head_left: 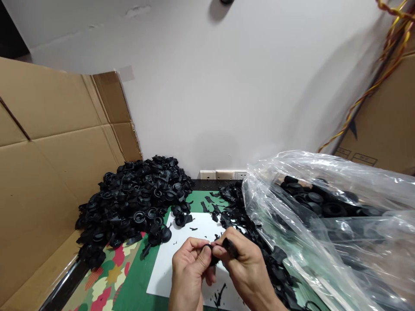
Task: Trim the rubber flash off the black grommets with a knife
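Low in the middle, my left hand (189,268) is closed, thumb and fingers pinching a small black rubber part (213,258) that they mostly cover. My right hand (248,263) meets it there, its fingertips pressed against the same part. Out of the right fist, between thumb and forefinger, pokes the round end of a black cylindrical piece (230,248); the rest is hidden in the grip, so its kind cannot be told. Beneath both hands lies a white sheet (162,276) with thin black rubber scraps (220,296) on it.
Black ribbed rubber parts (136,198) are heaped at left against a cardboard panel (58,160). Torn black scraps (279,268) run along the sheet's right side on the green mat (138,276). Farther right, a clear plastic bag (324,250) holds more black parts. Wall sockets (223,175) sit behind.
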`<state>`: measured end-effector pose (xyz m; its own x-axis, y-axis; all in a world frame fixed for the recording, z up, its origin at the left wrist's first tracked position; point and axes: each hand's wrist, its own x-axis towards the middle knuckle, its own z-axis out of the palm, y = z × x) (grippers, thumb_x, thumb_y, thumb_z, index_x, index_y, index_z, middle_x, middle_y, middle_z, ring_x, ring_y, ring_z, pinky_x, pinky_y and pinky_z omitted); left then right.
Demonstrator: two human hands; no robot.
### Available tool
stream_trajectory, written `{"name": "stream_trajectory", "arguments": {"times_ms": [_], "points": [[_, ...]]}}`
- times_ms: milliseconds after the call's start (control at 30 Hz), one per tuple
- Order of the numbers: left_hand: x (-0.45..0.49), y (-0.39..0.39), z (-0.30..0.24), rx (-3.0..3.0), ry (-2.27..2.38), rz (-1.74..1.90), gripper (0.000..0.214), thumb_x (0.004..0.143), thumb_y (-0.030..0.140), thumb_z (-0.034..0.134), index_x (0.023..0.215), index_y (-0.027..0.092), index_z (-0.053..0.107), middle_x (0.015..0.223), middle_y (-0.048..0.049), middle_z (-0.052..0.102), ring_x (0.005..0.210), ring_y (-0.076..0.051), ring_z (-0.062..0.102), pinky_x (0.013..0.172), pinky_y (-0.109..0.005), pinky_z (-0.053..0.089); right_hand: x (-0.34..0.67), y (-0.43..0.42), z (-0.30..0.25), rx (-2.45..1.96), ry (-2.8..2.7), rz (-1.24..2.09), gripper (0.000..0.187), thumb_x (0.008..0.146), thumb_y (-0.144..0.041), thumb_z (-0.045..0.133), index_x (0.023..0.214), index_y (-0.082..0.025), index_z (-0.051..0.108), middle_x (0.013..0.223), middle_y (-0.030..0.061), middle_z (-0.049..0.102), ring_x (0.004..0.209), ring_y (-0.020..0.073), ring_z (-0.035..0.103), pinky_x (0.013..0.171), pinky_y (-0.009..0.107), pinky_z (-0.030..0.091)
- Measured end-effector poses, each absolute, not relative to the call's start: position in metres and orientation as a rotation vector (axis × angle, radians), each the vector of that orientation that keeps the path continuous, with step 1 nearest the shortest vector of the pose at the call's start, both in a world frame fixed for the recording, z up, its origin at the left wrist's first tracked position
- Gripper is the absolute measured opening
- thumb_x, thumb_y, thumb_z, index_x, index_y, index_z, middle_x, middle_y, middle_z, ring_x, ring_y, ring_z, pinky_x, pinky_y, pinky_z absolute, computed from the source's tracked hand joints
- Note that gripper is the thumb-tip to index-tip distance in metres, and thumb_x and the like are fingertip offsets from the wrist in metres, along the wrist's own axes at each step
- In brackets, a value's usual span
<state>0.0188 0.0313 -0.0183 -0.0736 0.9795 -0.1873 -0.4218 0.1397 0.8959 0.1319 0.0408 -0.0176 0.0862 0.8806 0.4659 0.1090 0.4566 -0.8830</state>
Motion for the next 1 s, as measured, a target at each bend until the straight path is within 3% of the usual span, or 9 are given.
{"name": "stream_trajectory", "arguments": {"times_ms": [200,400,700,767,867,1000], "points": [[0.018,0.030,-0.022,1.027,1.255,1.474,0.017,0.063,0.027,0.076,0.067,0.015,0.065,0.044,0.0061,0.052,0.038,-0.007,0.043,0.040,-0.018,0.033,0.127,0.054,-0.017,-1.161,-1.296,0.961,0.016,0.068,-0.022,0.052,0.054,-0.021,0.044,0.055,-0.0036,0.044,0.055,0.0145,0.042,0.052,0.025,0.035],[0.011,0.035,-0.023,1.063,1.324,1.522,0.013,0.063,0.026,0.072,0.067,0.016,0.065,0.046,0.0061,0.051,0.038,-0.008,0.043,0.039,-0.018,0.035,0.113,0.057,-0.012,-1.161,-1.325,0.884,0.016,0.065,-0.021,0.049,0.051,-0.022,0.041,0.057,-0.0032,0.045,0.056,0.0147,0.041,0.053,0.025,0.032],[0.021,0.008,-0.030,1.113,1.431,1.604,0.012,0.051,0.022,0.080,0.055,0.019,0.069,0.051,0.0002,0.061,0.048,-0.015,0.054,0.048,-0.023,0.042,0.140,0.105,-0.008,-1.324,-1.106,0.774,0.019,0.070,-0.034,0.049,0.056,-0.022,0.046,0.053,-0.0034,0.043,0.053,0.0155,0.038,0.051,0.027,0.028],[0.016,0.010,-0.029,0.929,1.284,1.472,0.018,0.055,0.028,0.082,0.064,0.017,0.070,0.049,0.0022,0.058,0.036,-0.008,0.045,0.039,-0.020,0.032,0.152,0.109,-0.002,-1.303,-1.128,0.774,0.020,0.070,-0.034,0.053,0.057,-0.022,0.047,0.055,-0.0040,0.042,0.055,0.0146,0.036,0.052,0.027,0.028],[0.003,0.020,-0.024,0.740,1.014,1.415,0.028,0.060,0.034,0.081,0.077,0.016,0.069,0.053,0.0013,0.059,0.040,-0.008,0.048,0.044,-0.019,0.035,0.158,0.101,0.006,-1.235,-1.200,0.855,0.024,0.070,-0.034,0.057,0.053,-0.021,0.045,0.054,-0.0054,0.039,0.053,0.0123,0.034,0.051,0.026,0.027],[-0.007,0.027,-0.020,0.554,0.859,1.330,0.027,0.063,0.028,0.081,0.082,0.017,0.066,0.056,0.0005,0.060,0.048,-0.009,0.052,0.049,-0.018,0.038,0.160,0.083,0.000,-1.200,-1.240,0.993,0.022,0.071,-0.034,0.059,0.056,-0.020,0.051,0.050,-0.0070,0.036,0.046,0.0097,0.030,0.046,0.025,0.026]]}}
